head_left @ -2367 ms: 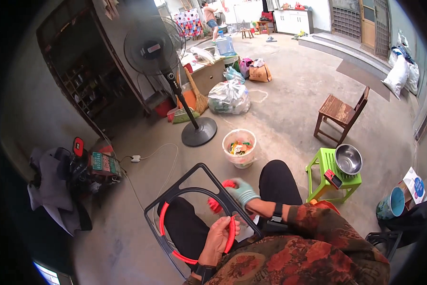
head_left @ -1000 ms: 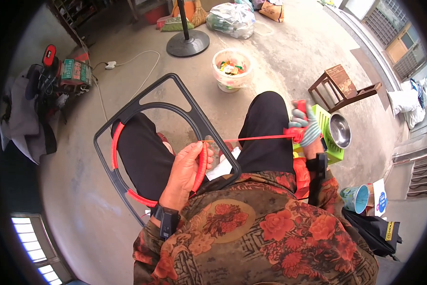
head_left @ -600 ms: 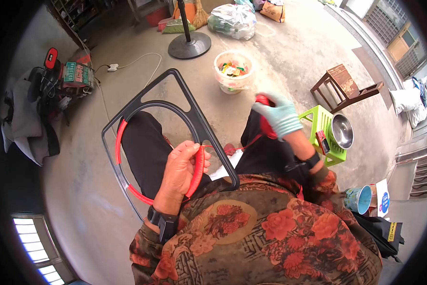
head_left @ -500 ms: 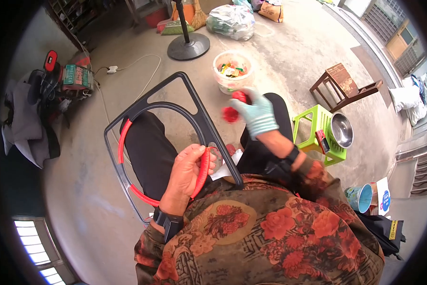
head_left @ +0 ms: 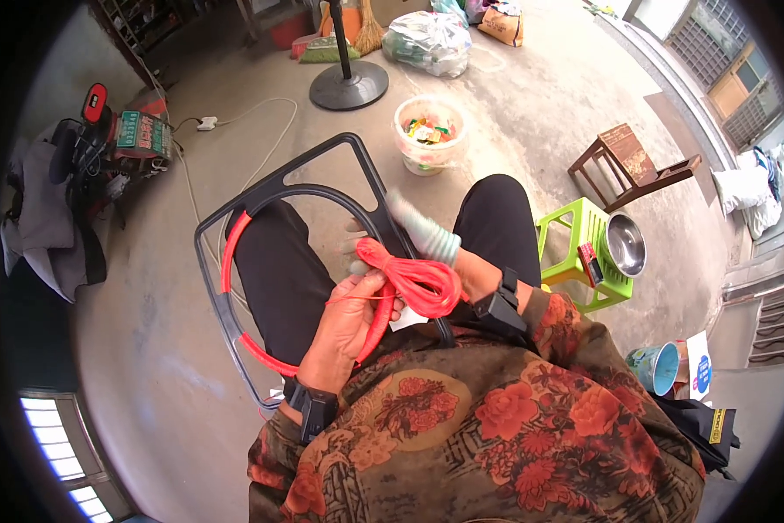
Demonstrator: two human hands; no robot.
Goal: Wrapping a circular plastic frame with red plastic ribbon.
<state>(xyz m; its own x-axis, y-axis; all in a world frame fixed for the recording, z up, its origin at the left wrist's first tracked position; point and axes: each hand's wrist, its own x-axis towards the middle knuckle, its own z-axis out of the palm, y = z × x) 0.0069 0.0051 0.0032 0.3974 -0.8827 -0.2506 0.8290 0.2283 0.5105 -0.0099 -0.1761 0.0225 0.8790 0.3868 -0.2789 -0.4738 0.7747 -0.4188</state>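
Observation:
A flat black plastic frame (head_left: 251, 186) with a round ring inside it lies tilted across my thighs. Red cord (head_left: 231, 253) is wound tightly round parts of the ring. My bare left hand (head_left: 344, 315) is closed round the ring's near right side, at a red-wound stretch, and a thin strand crosses by its thumb. Just above that hand is a looped bundle of red cord (head_left: 427, 286). My right hand (head_left: 420, 228), in a pale green glove, reaches across the frame's right bar; its blurred fingertips show beside the bundle's left end and seem closed on it.
Ahead stands a clear bucket (head_left: 430, 161) with colourful scraps, with a black stand base (head_left: 348, 85) beyond. To the right are a lime-green stool (head_left: 575, 257) with a metal bowl (head_left: 625, 245) and a wooden stool (head_left: 623, 157). A white cable (head_left: 278, 144) runs along the floor at left.
My right hand has come down and left to the frame, bringing the red cord bundle beside my left hand. The left hand keeps its grip, and the frame has shifted slightly.

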